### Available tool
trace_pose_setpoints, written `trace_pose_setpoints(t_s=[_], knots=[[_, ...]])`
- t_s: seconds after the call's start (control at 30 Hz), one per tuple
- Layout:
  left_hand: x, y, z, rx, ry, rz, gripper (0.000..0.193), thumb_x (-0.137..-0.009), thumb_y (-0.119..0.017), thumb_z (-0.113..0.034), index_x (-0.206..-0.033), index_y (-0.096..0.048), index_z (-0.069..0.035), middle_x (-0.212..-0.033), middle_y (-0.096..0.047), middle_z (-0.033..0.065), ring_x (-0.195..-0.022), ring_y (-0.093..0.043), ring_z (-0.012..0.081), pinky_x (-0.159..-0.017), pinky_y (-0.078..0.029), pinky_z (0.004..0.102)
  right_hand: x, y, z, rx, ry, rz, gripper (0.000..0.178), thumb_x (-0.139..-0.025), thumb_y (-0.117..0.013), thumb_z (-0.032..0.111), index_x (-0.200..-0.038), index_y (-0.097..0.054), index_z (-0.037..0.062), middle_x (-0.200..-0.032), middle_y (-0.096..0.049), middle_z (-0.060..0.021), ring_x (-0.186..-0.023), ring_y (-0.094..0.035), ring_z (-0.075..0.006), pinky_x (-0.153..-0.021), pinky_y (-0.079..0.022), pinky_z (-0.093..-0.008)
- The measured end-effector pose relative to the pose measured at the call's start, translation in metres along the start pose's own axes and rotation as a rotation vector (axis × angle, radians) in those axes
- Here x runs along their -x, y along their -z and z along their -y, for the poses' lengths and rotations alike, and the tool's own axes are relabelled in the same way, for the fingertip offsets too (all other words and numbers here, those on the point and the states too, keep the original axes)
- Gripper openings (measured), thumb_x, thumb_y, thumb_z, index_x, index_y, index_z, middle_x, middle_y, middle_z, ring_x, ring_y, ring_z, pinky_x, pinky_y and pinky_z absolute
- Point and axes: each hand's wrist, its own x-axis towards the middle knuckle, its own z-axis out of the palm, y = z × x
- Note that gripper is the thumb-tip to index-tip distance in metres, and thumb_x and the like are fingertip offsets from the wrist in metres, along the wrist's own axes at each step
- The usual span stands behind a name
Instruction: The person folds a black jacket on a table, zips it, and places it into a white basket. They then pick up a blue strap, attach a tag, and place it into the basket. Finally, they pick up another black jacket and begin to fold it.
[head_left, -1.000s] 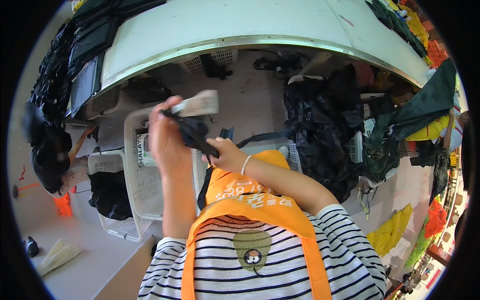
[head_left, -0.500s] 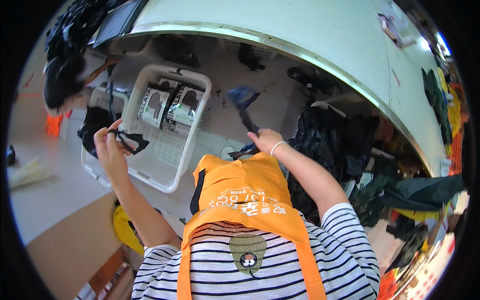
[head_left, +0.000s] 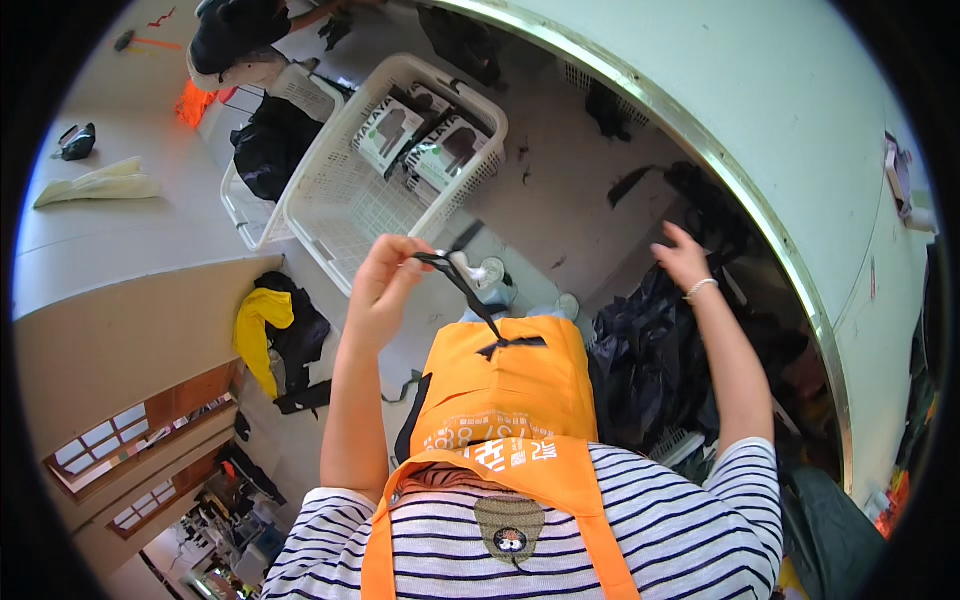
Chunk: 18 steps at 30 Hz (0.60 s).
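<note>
My left hand (head_left: 385,290) is closed in a pinch on a black strap (head_left: 462,285), which hangs down in front of my orange apron (head_left: 510,385). The strap's lower end lies against the apron in a loose crossed shape. My right hand (head_left: 685,260) is out to the right with its fingers apart, and nothing shows in it. Just beyond its fingertips is a dark strip (head_left: 630,186); whether it lies on the floor or is in the air I cannot tell. Below the right hand is a heap of black plastic bags (head_left: 650,350).
A white basket (head_left: 330,255) with several printed packages (head_left: 447,150) stands ahead. To its left another white basket (head_left: 240,215) holds a black bag (head_left: 275,145). A person (head_left: 240,45) is at the upper left. A pale table edge (head_left: 720,150) curves along the right.
My right hand has moved right and let go of the dark strap it held. My left hand, still pinching its black strap, has come in nearer the apron. The view has turned.
</note>
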Motion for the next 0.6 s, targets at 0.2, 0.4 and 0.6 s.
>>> trace_pose_setpoints(t_s=[0.2, 0.4, 0.6], knots=[[0.014, -0.054, -0.013, 0.156, 0.057, 0.158, 0.003, -0.092, -0.048, -0.003, -0.094, -0.046, -0.004, -0.105, -0.058, 0.0108, -0.092, -0.053, 0.0123, -0.083, -0.043, 0.0256, 0.129, -0.102, 0.196, -0.396, 0.172, 0.843, 0.077, -0.073, -0.079, 0.019, -0.137, -0.038, 0.0083, -0.087, -0.059, -0.0015, -0.067, -0.047, -0.0066, -0.06, -0.042, -0.0206], [0.044, -0.024, 0.022, -0.176, 0.025, 0.309, 0.005, -0.087, -0.054, -0.004, -0.09, -0.051, -0.001, -0.102, -0.061, 0.0098, -0.091, -0.057, 0.0176, -0.08, -0.046, 0.0305, 0.16, -0.114, 0.172, -0.928, 0.061, 0.223, 0.029, -0.09, -0.052, -0.001, -0.119, -0.055, 0.002, -0.102, -0.065, -0.0065, -0.08, -0.063, -0.0093, -0.059, -0.054, -0.0219], [0.097, 0.03, 0.112, -0.494, 0.206, 0.46, 0.019, -0.083, -0.063, -0.011, -0.099, -0.06, -0.002, -0.099, -0.063, 0.0093, -0.09, -0.059, 0.0212, -0.081, -0.047, 0.0316, 0.181, -0.133, 0.195, -0.732, 0.32, 0.178, 0.027, -0.087, -0.046, -0.008, -0.106, -0.065, -0.0023, -0.106, -0.064, -0.0065, -0.094, -0.061, -0.0135, -0.086, -0.046, -0.0224]])
